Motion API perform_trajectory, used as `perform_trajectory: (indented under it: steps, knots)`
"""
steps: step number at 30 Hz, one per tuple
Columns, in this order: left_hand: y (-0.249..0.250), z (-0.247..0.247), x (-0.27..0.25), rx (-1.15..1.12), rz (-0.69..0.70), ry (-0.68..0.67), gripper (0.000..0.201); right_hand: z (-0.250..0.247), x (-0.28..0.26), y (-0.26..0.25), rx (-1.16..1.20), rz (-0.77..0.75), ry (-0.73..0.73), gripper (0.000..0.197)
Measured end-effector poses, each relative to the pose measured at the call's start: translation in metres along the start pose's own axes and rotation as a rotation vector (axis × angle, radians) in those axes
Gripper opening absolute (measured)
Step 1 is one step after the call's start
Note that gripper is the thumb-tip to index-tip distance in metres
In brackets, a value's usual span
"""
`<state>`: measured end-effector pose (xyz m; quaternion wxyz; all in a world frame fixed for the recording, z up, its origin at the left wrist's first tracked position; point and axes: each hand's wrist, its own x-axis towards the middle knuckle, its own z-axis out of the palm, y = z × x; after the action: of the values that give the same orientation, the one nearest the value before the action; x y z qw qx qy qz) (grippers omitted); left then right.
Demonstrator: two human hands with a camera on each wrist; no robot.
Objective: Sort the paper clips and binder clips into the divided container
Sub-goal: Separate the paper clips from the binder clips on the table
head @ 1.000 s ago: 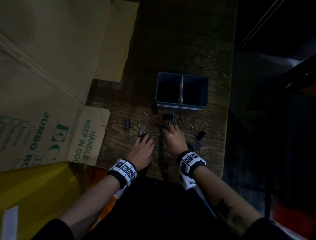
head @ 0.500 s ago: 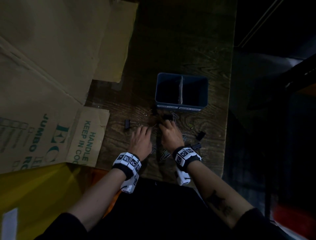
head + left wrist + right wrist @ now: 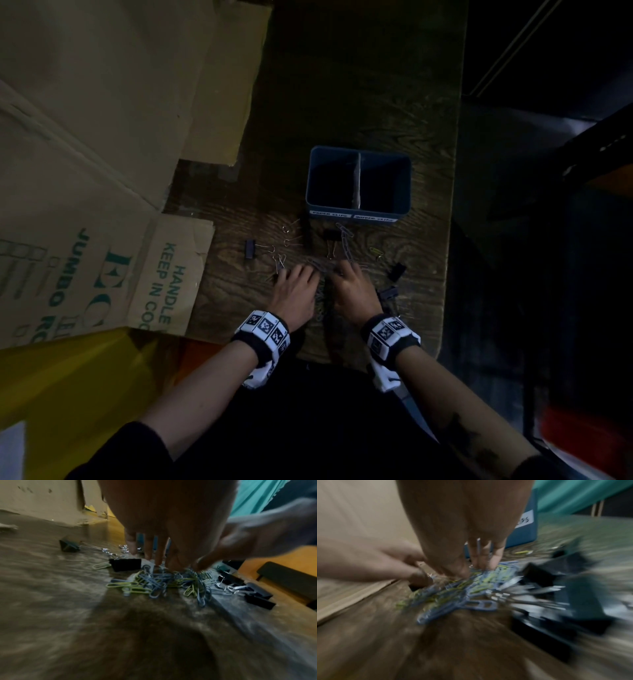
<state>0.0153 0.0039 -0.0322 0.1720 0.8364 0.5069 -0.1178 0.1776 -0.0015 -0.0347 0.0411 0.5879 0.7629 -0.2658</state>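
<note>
i judge the sort barely begun: both halves of the blue plastic divided container (image 3: 358,212), centre of the head view, look dark and empty. blue and yellow-green wire paper clips (image 3: 159,582) and black metal binder clips (image 3: 250,248) lie loose on the dark wooden worktop (image 3: 359,85) below it. my left hand (image 3: 295,292) and right hand (image 3: 350,291) rest fingers-down on the pile; i can't tell whether either grips anything.

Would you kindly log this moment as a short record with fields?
Surface: wooden table
Container: blue divided container, both compartments look dark, contents unclear
Paper clips: blue and green pile between both hands
Binder clips: black, scattered
Left hand: fingers down in the pile
Right hand: fingertips on the pile
</note>
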Motion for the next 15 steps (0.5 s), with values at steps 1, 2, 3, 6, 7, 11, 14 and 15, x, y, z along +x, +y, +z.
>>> perform_trajectory:
  steps: [1,2,3,6,7,11,14,15]
  knots:
    - [0.001,-0.001,0.002,-0.017,-0.012,0.023,0.052,0.001,-0.005,0.003,-0.001,-0.026,-0.013,0.050]
    - [0.002,-0.004,0.005,-0.034,-0.019,0.042,0.052,0.000,-0.009,0.006,0.004,-0.043,-0.012,0.047]
    - [0.004,-0.006,0.008,-0.046,-0.021,0.052,0.053,-0.002,-0.012,0.008,0.011,-0.058,0.005,0.042]
    - [0.011,-0.010,0.017,-0.059,-0.006,0.053,0.055,-0.007,-0.014,0.015,0.023,-0.063,0.067,0.042]
    - [0.012,-0.011,0.019,-0.062,-0.002,0.052,0.056,-0.009,-0.011,0.018,0.036,-0.044,0.112,0.045]
    - [0.013,-0.012,0.029,-0.025,0.047,0.023,0.072,-0.019,0.012,0.026,0.084,0.106,0.237,0.054]
    - [0.009,-0.016,0.039,0.056,0.086,-0.041,0.074,-0.027,0.034,0.030,0.011,0.157,0.093,0.069]
    - [0.006,-0.017,0.040,0.084,0.086,-0.050,0.073,-0.028,0.039,0.031,-0.020,0.152,0.020,0.075]
